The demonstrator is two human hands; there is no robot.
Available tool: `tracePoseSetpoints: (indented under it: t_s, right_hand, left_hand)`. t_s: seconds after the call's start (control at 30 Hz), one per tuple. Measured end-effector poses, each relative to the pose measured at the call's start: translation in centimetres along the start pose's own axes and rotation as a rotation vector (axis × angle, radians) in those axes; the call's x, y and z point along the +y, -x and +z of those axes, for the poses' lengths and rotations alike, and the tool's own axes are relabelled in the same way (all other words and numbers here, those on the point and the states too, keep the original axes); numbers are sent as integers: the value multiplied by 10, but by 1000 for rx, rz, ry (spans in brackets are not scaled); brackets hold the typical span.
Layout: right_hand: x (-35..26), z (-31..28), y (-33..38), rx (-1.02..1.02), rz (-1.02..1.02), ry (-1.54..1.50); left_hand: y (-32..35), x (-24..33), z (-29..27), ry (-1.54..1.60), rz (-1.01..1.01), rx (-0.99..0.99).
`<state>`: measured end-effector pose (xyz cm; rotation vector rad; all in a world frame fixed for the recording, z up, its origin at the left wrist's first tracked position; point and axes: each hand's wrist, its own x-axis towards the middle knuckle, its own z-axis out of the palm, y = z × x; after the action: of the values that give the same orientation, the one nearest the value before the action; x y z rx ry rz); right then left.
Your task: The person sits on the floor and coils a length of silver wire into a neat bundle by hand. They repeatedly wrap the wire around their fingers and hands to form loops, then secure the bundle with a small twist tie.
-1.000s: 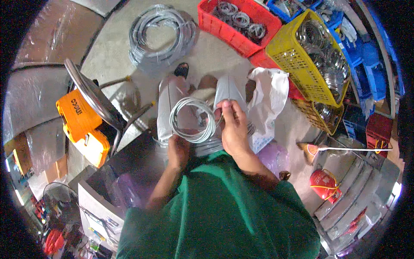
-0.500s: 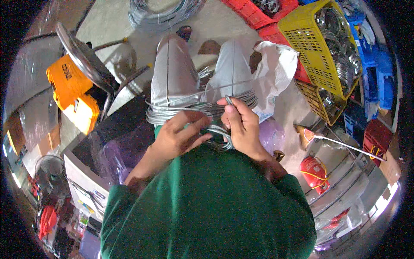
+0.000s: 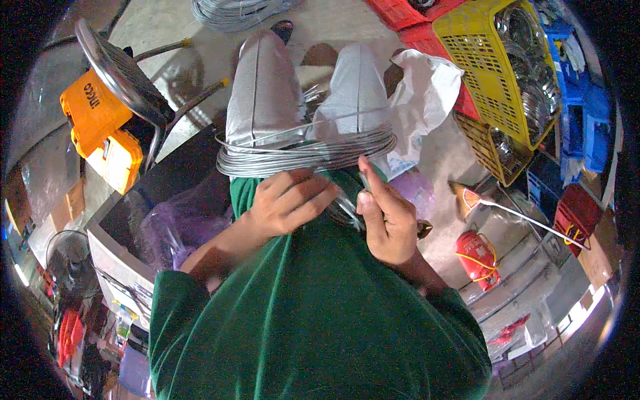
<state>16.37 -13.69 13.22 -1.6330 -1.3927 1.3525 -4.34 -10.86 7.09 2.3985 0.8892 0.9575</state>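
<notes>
I see the flat grey coil of thin metal wire (image 3: 307,155) lying across my lap, over both grey-trousered knees. My left hand (image 3: 288,203) is curled over its near edge, fingers closed on the strands, and my right hand (image 3: 387,220) pinches what looks like the loose wire end between thumb and forefinger. My worry is springiness: if either grip eases, the turns could fan out, tangle, or slide off my knees to the concrete floor (image 3: 153,27).
</notes>
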Motion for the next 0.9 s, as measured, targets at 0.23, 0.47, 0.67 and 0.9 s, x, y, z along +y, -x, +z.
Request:
tracePoseSetpoints:
  t_s: [0.23, 0.47, 0.67, 0.9]
  right_hand:
    - [1, -11, 23, 29, 230, -153]
    - [-3, -12, 31, 114, 196, 1]
    - [-1, -13, 31, 101, 153, -71]
    - [-1, -12, 30, 111, 254, -287]
  left_hand:
    - [-19, 9, 11, 54, -64, -163]
    - [-25, 18, 10, 86, -120, -199]
    - [-24, 13, 13, 225, -121, -187]
    - [-26, 10, 19, 321, -160, -159]
